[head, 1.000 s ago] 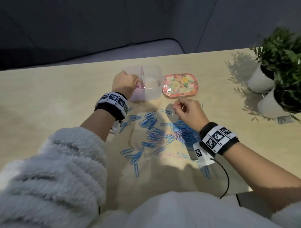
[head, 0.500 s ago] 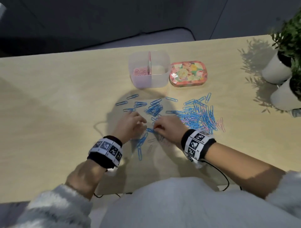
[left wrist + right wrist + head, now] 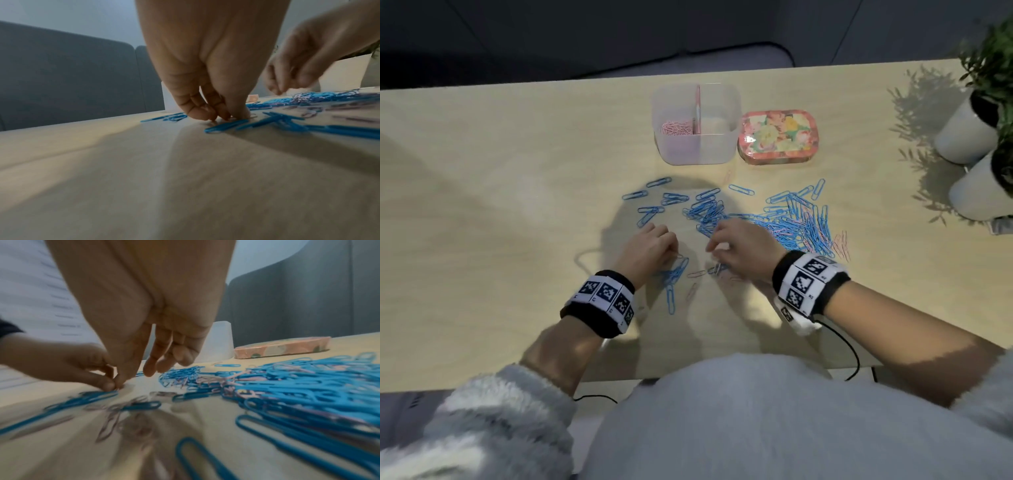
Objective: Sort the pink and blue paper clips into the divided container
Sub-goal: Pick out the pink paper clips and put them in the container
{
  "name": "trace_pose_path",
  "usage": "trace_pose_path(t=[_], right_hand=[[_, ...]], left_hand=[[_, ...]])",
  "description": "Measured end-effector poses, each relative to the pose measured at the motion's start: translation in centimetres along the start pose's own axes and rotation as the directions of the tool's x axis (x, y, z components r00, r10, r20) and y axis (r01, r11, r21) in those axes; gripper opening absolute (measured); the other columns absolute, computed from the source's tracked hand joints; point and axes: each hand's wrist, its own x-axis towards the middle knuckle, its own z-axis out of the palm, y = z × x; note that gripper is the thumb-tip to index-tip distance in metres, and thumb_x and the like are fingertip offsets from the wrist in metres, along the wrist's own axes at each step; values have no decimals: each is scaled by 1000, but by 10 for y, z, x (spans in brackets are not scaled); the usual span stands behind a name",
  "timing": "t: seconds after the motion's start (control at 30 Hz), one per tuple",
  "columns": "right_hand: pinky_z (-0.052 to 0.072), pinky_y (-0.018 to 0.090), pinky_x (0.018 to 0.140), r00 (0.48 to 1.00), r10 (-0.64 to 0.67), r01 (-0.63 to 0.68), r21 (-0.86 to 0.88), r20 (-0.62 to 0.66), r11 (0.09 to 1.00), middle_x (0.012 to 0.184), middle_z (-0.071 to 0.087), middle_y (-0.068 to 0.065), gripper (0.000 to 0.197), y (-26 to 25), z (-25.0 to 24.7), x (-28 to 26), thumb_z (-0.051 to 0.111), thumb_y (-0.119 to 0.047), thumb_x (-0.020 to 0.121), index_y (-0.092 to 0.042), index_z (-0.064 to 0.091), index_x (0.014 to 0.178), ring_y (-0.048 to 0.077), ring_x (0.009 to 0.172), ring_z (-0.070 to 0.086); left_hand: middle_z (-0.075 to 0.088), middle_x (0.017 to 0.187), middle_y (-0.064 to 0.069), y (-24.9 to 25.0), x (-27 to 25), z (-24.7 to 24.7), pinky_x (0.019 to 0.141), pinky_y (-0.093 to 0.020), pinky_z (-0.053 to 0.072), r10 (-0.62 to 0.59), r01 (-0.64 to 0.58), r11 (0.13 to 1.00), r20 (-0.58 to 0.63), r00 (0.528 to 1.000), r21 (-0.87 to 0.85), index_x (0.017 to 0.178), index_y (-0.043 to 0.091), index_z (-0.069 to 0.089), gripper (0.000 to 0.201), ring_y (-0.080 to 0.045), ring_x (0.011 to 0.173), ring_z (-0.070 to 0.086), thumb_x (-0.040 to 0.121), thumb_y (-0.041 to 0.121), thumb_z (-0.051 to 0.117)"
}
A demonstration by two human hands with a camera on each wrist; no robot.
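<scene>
The clear divided container stands at the back of the table, with pink clips in its left compartment and the right one looking bare. Blue paper clips with a few pink ones mixed in lie scattered in front of it. My left hand is down on the table, its fingertips bunched on a pale pink clip beside a blue clip. My right hand hovers just to the right, fingers loosely curled over the clips and holding nothing that I can see.
A flowered pink tin sits right of the container. Two white plant pots stand at the far right edge. A black cable trails off the table's near edge. The grey sofa is behind the table.
A second ago my left hand was at the container and my right hand was raised. Both have come down to the near clips, close together, and have barely shifted in the last half second.
</scene>
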Motion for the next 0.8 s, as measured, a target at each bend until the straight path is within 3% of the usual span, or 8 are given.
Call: trace_pose_path(t=[0.1, 0.2, 0.3, 0.4, 0.53, 0.6, 0.7, 0.8], right_hand=[[44, 36, 85, 989, -34, 46, -84, 143, 995, 109, 59, 2, 19, 3, 10, -10, 60, -22, 84, -18, 70, 99, 21, 110, 51], [43, 35, 82, 996, 17, -14, -38, 90, 999, 106, 58, 6, 14, 9, 13, -9, 61, -19, 84, -11, 68, 94, 23, 106, 52], [42, 34, 79, 997, 72, -71, 127, -10, 989, 95, 57, 5, 6, 15, 13, -10, 60, -12, 83, -9, 63, 87, 21, 92, 54], [38, 27, 72, 983, 115, -72, 271, -145, 960, 81, 55, -2, 5, 22, 10, -21, 57, -4, 82, -8, 61, 83, 16, 77, 50], [32, 23, 66, 984, 156, -138, 183, -89, 973, 77, 58, 2, 12, 25, 10, -42, 51, -2, 80, -7, 62, 82, 17, 73, 47], [40, 32, 69, 983, 169, -160, 115, -73, 980, 82, 62, 12, 8, 22, 17, -47, 53, -9, 83, -6, 60, 80, 23, 75, 50], [40, 36, 77, 982, 180, -181, -6, -51, 983, 94, 60, 16, 28, 9, 26, -48, 62, -33, 83, -6, 56, 87, 29, 90, 54], [39, 38, 87, 977, 213, -215, -80, -26, 973, 107, 58, 17, 35, -2, 33, -46, 63, -31, 81, -2, 55, 99, 31, 104, 52]], left_hand=[[60, 90, -17, 3, 2, -2, 78, -33, 32, -43, 43, 999, 13, 999, -11, 86, 1, 58, 7, -35, 86, 53, 87, 8, 56], [60, 96, -16, 13, 6, -17, 77, -39, 42, -236, 248, 943, 79, 969, -222, 94, 1, 53, 9, -31, 89, 53, 91, 5, 46], [63, 90, -11, 22, 3, -26, 71, -28, 46, -229, 257, 862, 116, 966, -436, 105, 6, 50, 14, -21, 82, 59, 93, 5, 43], [57, 78, -1, 30, 2, -27, 60, -8, 42, -213, 303, 706, 216, 953, -640, 115, 12, 51, 25, -6, 71, 55, 95, 3, 38], [50, 67, -1, 36, 3, -22, 52, -15, 36, -311, 443, 468, 327, 893, -765, 96, 8, 58, 20, -5, 56, 47, 95, 6, 38], [54, 70, 0, 35, -1, -14, 57, -14, 41, -281, 402, 578, 290, 915, -710, 89, 10, 58, 12, -8, 60, 49, 94, 17, 49], [58, 81, -3, 34, -9, -3, 69, -27, 42, -226, 301, 835, 211, 951, -460, 88, 12, 59, 14, -16, 71, 52, 84, 24, 64], [58, 95, -10, 37, -16, 6, 75, -31, 40, -167, 200, 941, 139, 976, -274, 99, 8, 59, 29, -24, 85, 53, 79, 27, 69]])
